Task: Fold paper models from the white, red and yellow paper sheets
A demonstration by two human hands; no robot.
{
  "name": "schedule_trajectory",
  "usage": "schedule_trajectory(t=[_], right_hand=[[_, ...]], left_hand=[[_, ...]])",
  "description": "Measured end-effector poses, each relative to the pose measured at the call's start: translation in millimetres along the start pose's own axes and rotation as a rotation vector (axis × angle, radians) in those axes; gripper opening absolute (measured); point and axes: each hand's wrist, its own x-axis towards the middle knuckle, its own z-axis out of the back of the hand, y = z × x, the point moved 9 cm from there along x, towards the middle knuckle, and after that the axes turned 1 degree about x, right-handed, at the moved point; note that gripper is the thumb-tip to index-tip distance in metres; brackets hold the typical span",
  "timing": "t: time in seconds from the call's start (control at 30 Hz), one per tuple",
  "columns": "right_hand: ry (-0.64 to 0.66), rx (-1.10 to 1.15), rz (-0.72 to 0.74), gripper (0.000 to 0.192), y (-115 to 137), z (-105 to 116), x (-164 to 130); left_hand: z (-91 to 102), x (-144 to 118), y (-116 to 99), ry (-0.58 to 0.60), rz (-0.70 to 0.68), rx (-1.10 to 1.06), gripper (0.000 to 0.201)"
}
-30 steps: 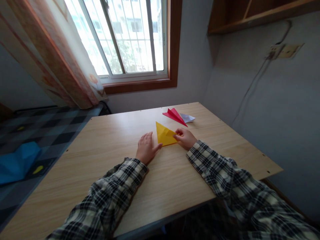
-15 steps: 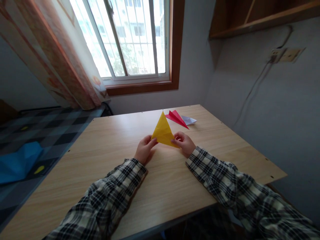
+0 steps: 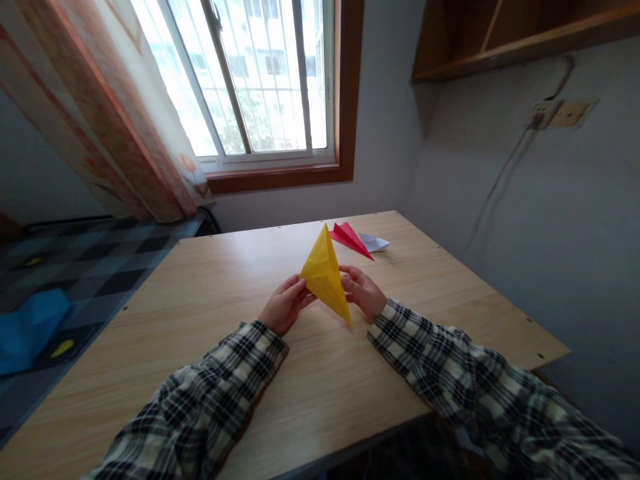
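Pinching the left corner of a yellow folded paper [image 3: 325, 273], the left hand [image 3: 283, 305] sits at its eight o'clock, thumb in front and fingers partly behind. At the paper's three to four o'clock is the right hand [image 3: 366, 292], its fingers curled against the right edge; part of them is hidden, so I cannot tell whether it grips or only touches. The paper is tilted up over the middle of the table [image 3: 200, 320], one point towards twelve o'clock and another towards five; whether the lower tip meets the wood I cannot tell. Just beyond the paper, at its one o'clock, lies a red paper plane [image 3: 353, 240], and at two o'clock, right beside the plane, a white paper boat [image 3: 376, 243]. Well apart, near nine o'clock, a blue folded paper [image 3: 33, 327] rests on a checked bed cover [image 3: 125, 250]. A barred window [image 3: 270, 87] shows between eleven and twelve, a curtain [image 3: 120, 113] at ten, and a wall socket [image 3: 565, 113] at two.
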Motion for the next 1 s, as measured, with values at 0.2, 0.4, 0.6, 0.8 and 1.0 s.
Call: schedule_trajectory(t=[0.2,0.4,0.6,0.8,1.0], right_hand=[[0.038,-0.075,0.139,0.045,13,-7,0],[-0.098,-0.172,0.221,0.032,9,-2,1],[-0.286,-0.502,0.333,0.029,16,-1,-2],[-0.356,-0.602,0.338,0.031,18,-3,5],[-0.359,-0.613,0.322,0.034,19,-3,5]], left_hand=[[-12.8,-6,3,0.089,0.028,0.082,0.031],[-10.2,-7,0,-0.045,-0.061,0.287,0.036],[-0.5,-6,-10,-0.325,-0.308,0.405,0.05],[-21.5,-3,-7,-0.233,-0.395,0.495,0.036],[-42.6,-4,3,-0.084,-0.373,0.464,0.062]])
